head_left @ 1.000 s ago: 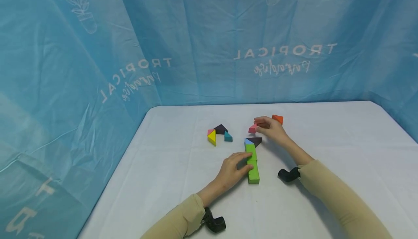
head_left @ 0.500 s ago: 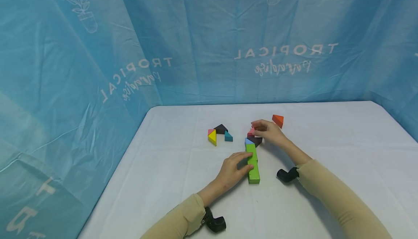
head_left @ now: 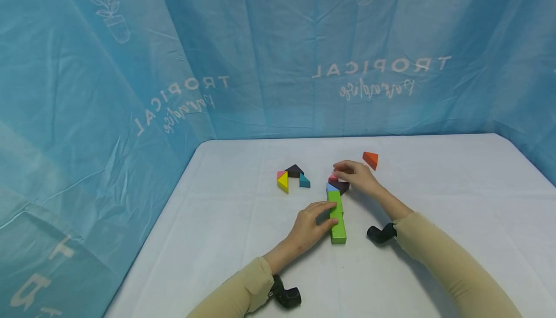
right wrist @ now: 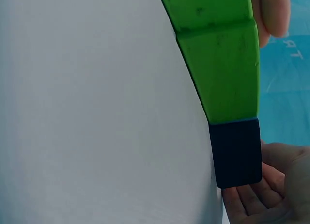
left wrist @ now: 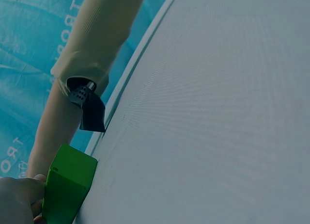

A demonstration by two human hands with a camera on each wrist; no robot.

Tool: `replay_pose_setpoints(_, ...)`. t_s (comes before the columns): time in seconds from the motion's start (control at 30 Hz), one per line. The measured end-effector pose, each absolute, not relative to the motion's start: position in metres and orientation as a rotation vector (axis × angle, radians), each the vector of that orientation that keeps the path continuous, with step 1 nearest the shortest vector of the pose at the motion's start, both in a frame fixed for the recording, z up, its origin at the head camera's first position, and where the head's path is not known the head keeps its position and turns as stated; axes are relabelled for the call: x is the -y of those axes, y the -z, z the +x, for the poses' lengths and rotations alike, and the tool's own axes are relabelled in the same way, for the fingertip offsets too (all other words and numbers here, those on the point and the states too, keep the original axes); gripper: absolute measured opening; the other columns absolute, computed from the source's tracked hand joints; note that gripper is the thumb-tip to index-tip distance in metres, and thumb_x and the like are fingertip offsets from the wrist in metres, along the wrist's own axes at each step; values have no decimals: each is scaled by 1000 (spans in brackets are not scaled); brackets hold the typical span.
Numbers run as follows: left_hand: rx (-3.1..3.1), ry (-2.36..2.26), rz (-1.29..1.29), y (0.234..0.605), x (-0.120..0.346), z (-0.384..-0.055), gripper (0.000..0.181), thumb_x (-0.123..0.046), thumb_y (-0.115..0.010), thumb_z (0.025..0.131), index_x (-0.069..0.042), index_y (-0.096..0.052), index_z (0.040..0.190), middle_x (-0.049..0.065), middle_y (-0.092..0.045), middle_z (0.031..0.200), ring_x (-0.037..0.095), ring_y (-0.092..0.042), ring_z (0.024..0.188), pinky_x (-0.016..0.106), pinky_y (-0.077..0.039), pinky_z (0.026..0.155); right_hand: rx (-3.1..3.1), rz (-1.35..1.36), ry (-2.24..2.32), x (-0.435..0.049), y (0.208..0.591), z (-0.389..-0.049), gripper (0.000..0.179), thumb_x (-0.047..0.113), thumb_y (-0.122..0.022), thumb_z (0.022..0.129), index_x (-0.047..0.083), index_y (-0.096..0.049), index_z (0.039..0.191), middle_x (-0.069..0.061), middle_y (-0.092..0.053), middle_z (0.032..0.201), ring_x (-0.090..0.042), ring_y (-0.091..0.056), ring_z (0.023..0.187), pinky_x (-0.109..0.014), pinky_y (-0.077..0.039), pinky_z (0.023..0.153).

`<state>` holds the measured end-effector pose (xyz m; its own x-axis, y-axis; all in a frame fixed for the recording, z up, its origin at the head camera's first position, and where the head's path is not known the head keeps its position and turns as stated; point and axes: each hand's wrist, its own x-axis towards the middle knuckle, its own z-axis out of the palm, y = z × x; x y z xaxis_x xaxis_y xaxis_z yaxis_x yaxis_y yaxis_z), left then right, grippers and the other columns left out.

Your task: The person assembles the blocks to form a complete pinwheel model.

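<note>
Two green blocks [head_left: 339,233] lie end to end on the white table, and my left hand [head_left: 306,226] touches their left side with thumb and fingertips. In the left wrist view those fingers [left wrist: 29,190] reach one green block [left wrist: 70,180]. Beyond the green pair sit a light blue triangle block [head_left: 332,187] and a black block [head_left: 341,186]. At the far end of this row my right hand [head_left: 358,175] pinches a small pink block [head_left: 333,178] against or just behind the black one. The hand partly covers the pink block.
Left of the row is a cluster: a yellow triangle block [head_left: 283,183], a pink block [head_left: 280,175], a black block [head_left: 294,171] and a teal block [head_left: 304,181]. An orange triangle block [head_left: 371,159] lies behind my right hand. A blue curtain [head_left: 278,67] hangs behind the table.
My right hand has brought the pink block left and nearer, down to the far end of the row. The left hand has stayed on the green blocks.
</note>
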<state>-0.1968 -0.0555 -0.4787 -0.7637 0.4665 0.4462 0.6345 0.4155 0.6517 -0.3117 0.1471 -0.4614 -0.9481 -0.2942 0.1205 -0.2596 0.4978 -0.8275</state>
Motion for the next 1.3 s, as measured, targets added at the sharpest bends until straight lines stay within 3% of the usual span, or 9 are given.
replay_pose_setpoints(0.77, 2497, 1257, -950, 480, 57, -197, 41, -21, -67, 89, -6, -59, 126, 3, -60, 125, 15, -50, 121, 30, -39, 101, -2661, -569, 1493, -142, 461, -302, 31, 15, -61, 92, -1, -62, 119, -13, -65, 109, -27, -61, 97, -44, -50, 86)
replay_pose_setpoints(1.07, 2486, 1259, -957, 479, 56, -196, 40, -21, -66, 90, -5, -59, 126, 4, -60, 125, 15, -50, 120, 30, -39, 101, -2674, -522, 1507, -147, 456, -302, 36, 23, -63, 93, 0, -61, 121, -12, -65, 111, -26, -60, 101, -44, -48, 90)
replay_pose_setpoints(1.3, 2485, 1242, -961, 480, 55, -197, 40, -20, -67, 89, -5, -59, 126, 5, -60, 125, 16, -51, 120, 29, -39, 101, -2785, -515, 1631, -173, 438, -307, 35, 20, -61, 94, 0, -59, 123, -14, -63, 116, -27, -61, 103, -31, -51, 84)
